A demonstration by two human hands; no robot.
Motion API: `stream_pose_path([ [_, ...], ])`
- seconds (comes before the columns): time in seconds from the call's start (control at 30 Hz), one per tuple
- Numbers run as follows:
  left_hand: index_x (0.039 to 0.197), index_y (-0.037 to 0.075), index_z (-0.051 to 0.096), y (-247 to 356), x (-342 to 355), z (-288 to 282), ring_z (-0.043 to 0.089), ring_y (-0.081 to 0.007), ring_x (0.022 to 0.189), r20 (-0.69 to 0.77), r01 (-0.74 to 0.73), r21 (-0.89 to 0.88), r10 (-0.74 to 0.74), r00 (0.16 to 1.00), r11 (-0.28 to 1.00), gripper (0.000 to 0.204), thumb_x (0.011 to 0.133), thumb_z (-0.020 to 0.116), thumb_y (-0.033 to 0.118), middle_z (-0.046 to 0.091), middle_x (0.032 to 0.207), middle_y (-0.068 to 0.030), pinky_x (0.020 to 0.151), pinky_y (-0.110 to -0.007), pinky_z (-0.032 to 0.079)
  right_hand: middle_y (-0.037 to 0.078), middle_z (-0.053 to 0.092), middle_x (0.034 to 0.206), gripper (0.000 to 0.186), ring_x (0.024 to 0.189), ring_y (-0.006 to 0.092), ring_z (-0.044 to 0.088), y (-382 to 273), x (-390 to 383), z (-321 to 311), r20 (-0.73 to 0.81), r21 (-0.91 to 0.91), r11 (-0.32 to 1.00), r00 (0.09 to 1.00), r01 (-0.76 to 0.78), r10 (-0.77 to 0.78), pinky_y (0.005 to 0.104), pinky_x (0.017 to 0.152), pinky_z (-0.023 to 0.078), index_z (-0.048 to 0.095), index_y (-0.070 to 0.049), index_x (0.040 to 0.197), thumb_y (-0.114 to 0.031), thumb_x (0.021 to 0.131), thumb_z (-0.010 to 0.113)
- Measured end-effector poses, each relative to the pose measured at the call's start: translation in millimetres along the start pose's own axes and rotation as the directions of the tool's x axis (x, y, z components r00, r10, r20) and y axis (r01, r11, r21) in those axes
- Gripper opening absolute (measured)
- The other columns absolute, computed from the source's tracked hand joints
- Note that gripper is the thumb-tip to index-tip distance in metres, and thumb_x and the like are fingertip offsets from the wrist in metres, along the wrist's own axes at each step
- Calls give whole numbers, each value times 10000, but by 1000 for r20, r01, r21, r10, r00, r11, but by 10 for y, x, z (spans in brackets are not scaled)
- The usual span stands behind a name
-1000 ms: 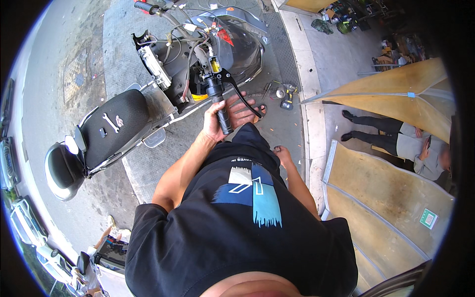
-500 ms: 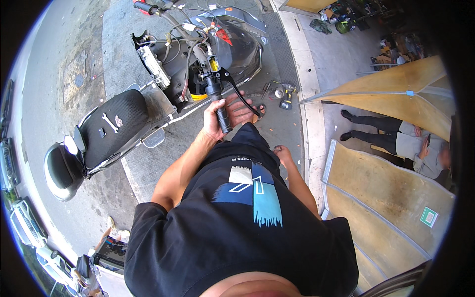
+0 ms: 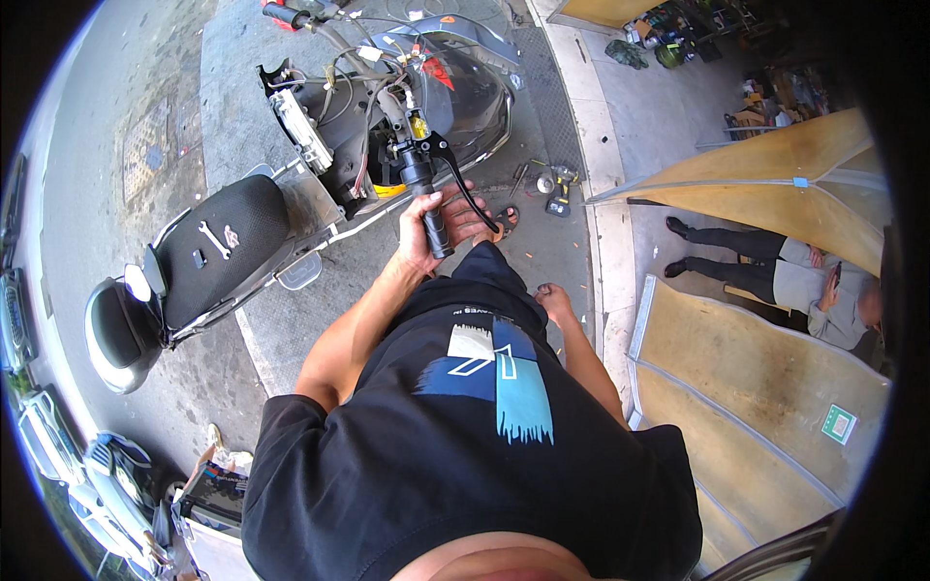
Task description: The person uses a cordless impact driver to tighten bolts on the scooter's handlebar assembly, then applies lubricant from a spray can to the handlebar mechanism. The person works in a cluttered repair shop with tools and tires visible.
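Observation:
My left hand (image 3: 418,230) holds a black rubber handlebar grip (image 3: 436,230) on a partly stripped scooter. The thumb lies against the grip, and the other fingers reach past its far side under the black brake lever (image 3: 467,189). Just above the grip is an uncovered brake fluid reservoir with something yellow in it (image 3: 418,127). Loose wires and connectors (image 3: 371,54) surround the bare handlebar. At my right side, my right hand (image 3: 552,299) hangs low by my leg, apart from the scooter; its fingers are too small to make out.
A wrench (image 3: 214,239) and a small black part (image 3: 200,259) lie on the scooter seat (image 3: 225,228). A cordless drill (image 3: 562,189) rests on the ground beyond my sandalled foot (image 3: 506,223). Yellowish panels (image 3: 736,378) stand at right, with a seated person (image 3: 814,276) behind.
The brake lever's tip has swung slightly toward the grip, and my left fingers have shifted a little. A two-wheeler has come into view at the lower left.

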State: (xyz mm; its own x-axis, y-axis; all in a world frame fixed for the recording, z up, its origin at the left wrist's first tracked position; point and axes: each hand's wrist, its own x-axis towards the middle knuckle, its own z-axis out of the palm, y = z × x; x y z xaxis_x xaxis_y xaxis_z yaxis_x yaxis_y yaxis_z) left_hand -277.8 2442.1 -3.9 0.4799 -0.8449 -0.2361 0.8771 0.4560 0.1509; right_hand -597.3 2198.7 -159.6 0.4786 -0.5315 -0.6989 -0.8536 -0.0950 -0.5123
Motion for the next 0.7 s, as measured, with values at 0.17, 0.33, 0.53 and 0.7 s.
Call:
stream_pose_path([
  [0.17,1357,-26,559,-26,15,-111,698,-428,1050,-83,-37,102,46,996,994,606,902,668,358,696,1113,-253,998,-569,551,109,719,834,309,597,167,643,155,53,20,-5,1,1000,1000,15,-15,338,519,500,687,49,1166,-92,894,726],
  [0.33,1395,-22,549,-79,157,-568,666,-440,1145,331,62,-247,24,943,967,696,868,702,405,680,1194,-261,1079,-589,500,128,739,855,340,650,183,675,344,140,33,-12,-48,997,998,57,-57,355,596,537,707,27,1176,-178,908,749],
  [0.53,1584,-16,379,54,-41,103,491,-485,1430,116,44,-39,-39,992,998,895,882,706,432,468,1556,-329,1220,-574,383,148,761,866,383,732,207,713,294,102,123,-23,-170,983,997,70,-75,363,685,561,713,16,1186,-249,913,758],
  [0.7,1591,-21,356,49,-44,141,487,-511,1424,106,67,-37,-62,992,997,923,871,709,437,460,1556,-334,1218,-575,389,171,767,896,381,801,239,737,341,128,110,-30,-136,989,997,65,-69,382,729,572,718,21,1173,-229,888,755],
])
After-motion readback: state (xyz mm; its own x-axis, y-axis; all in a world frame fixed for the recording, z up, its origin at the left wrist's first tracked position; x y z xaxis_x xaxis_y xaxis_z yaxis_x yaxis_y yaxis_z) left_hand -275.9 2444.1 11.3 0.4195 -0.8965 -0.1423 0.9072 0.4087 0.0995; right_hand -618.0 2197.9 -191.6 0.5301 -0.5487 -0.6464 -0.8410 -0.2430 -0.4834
